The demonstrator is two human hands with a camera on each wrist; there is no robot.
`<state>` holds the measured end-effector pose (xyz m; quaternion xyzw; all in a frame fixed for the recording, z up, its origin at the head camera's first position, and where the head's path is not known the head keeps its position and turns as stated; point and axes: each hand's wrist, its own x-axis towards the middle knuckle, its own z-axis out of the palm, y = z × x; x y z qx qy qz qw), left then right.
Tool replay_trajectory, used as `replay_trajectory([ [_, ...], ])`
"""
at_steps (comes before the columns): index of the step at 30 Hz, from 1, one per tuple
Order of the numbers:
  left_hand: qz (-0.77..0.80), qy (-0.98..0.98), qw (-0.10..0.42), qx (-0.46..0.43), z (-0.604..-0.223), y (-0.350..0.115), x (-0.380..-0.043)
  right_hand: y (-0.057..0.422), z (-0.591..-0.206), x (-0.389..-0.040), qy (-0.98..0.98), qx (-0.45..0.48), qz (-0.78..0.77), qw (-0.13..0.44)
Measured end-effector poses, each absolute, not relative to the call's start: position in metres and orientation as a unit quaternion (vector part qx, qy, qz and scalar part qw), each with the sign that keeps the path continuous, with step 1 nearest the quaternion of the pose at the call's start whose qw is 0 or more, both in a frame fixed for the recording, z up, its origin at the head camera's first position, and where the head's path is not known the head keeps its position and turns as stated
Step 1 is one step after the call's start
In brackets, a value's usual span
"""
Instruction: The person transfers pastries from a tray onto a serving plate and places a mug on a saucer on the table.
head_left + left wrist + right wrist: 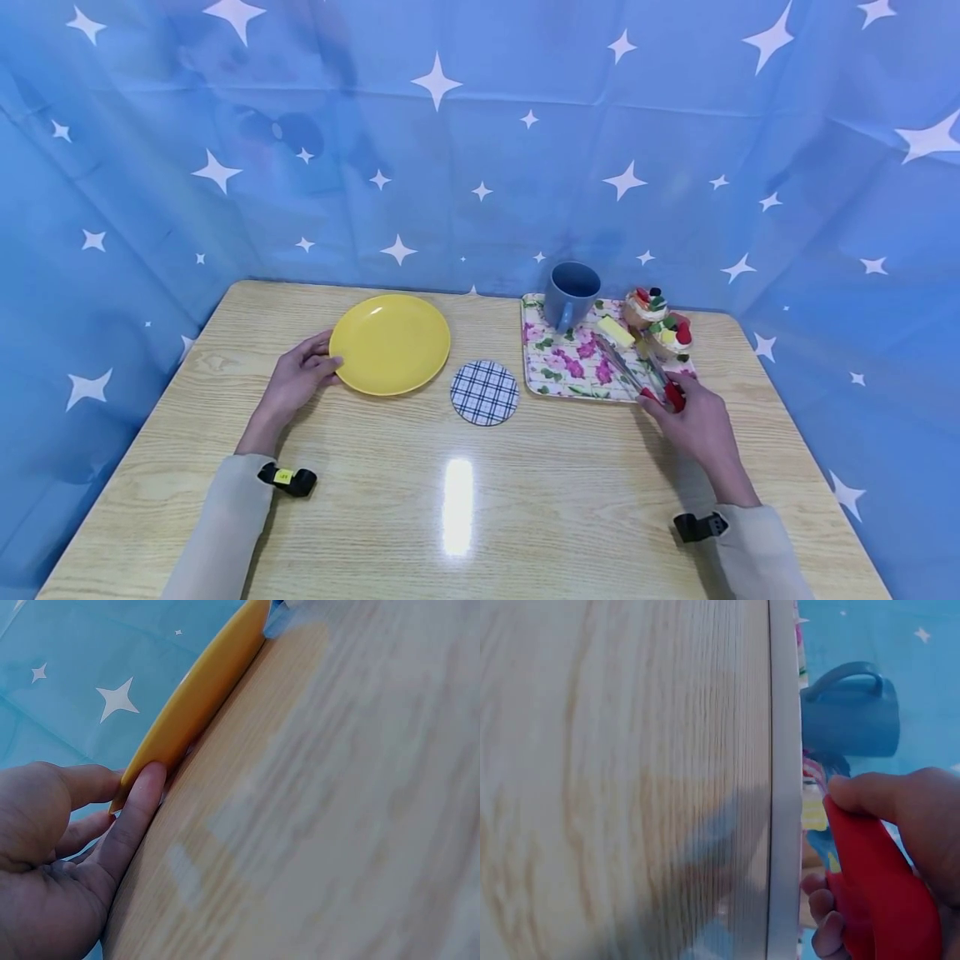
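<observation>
My left hand (291, 379) pinches the left rim of a round yellow plate (390, 344). In the left wrist view the plate (191, 697) shows edge-on, low over the wood, with digits on both sides of its rim. My right hand (699, 421) holds tongs (674, 398) by their red handles, thumb on one side and fingers on the other. Their metal arms spread apart over a floral tray (542, 387), tips near a pale yellow block (617, 332) and two cream-topped pastries, one upright (643, 312), one lower right (677, 336). Red handle (881, 885) fills the right wrist view's corner.
A blue-grey mug (572, 296) stands on the tray's back left, handle toward me. Between plate and tray lies a round checked coaster (484, 392). A blue curtain (480, 142) with white stars hangs behind and beside the wooden table (390, 508).
</observation>
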<state>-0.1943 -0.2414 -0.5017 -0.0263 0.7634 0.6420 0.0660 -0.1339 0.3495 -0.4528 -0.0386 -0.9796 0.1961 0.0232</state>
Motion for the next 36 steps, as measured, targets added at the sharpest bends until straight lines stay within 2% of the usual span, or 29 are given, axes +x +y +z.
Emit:
replay_trajectory([
  [24,0.647,0.759,0.075,-0.03,-0.5008,-0.2398,-0.1935,0.3469,-0.4526,-0.1336,-0.981,-0.05,0.189,0.018],
  [36,0.641,0.763,0.071,-0.034,-0.5005,-0.2401,-0.1942,0.3439,-0.4494,-0.1262,-0.978,-0.026,0.199,0.06],
])
